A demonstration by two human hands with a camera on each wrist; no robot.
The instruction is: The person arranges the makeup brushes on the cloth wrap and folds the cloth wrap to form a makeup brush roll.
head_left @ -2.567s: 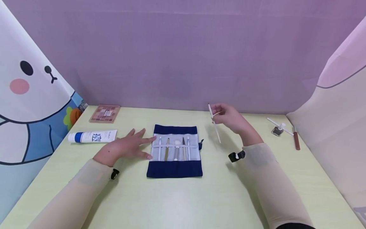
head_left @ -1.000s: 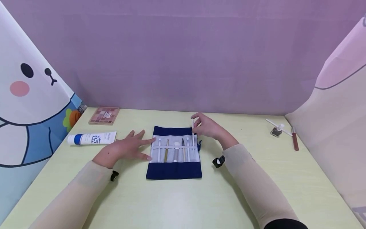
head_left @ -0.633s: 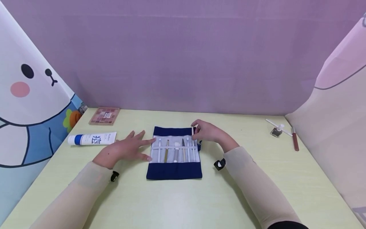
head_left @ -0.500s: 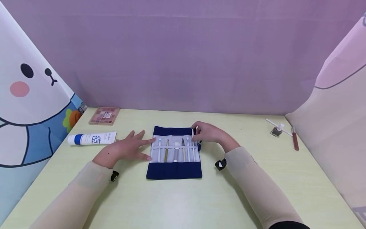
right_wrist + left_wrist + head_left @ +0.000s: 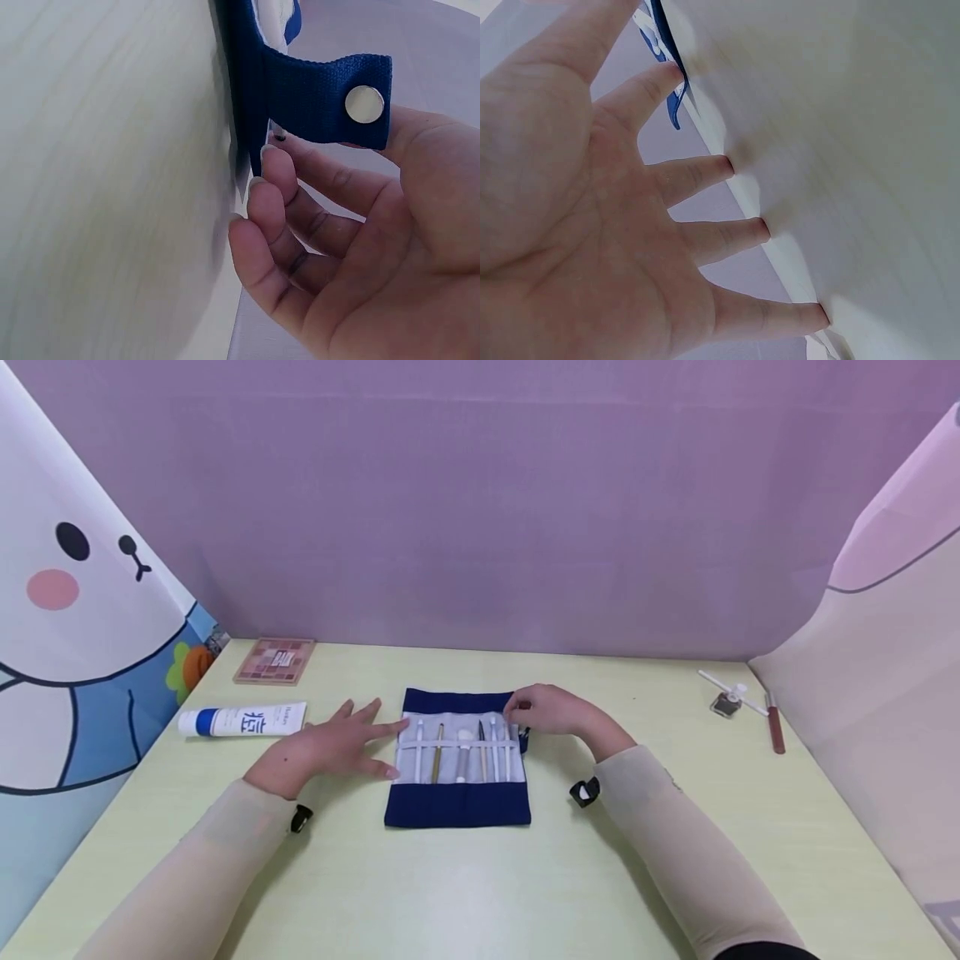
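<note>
Here, line by line, was how the scene stood.

Roll: an unrolled navy-blue fabric brush roll (image 5: pixel 457 760) with a pale grey inner panel lay flat at the middle of the pale yellow-green counter (image 5: pixel 480 893).

Contents: six slim brushes stood side by side under the roll's white elastic band; the white-handled makeup brush (image 5: pixel 507 747) sat in the rightmost slot.

Left hand: the left hand (image 5: pixel 322 750) lay spread and flat just left of the roll, fingertips on its left edge, seemingly to keep the cloth from sliding.

Right hand: the right hand (image 5: pixel 551 710) sat at the roll's upper right corner, fingers curled; whether it still pinched the white brush's top I cannot tell. The wrist view showed its fingertips (image 5: pixel 259 180) against the roll's edge, beside the blue snap strap (image 5: pixel 330 97).

Left of roll: a white tube with a blue cap (image 5: pixel 242 719) and a pink eyeshadow palette (image 5: pixel 274 659).

Far right of roll: a small dark compact (image 5: pixel 727 702), a white stick and a reddish-brown pencil (image 5: pixel 775 727).
</note>
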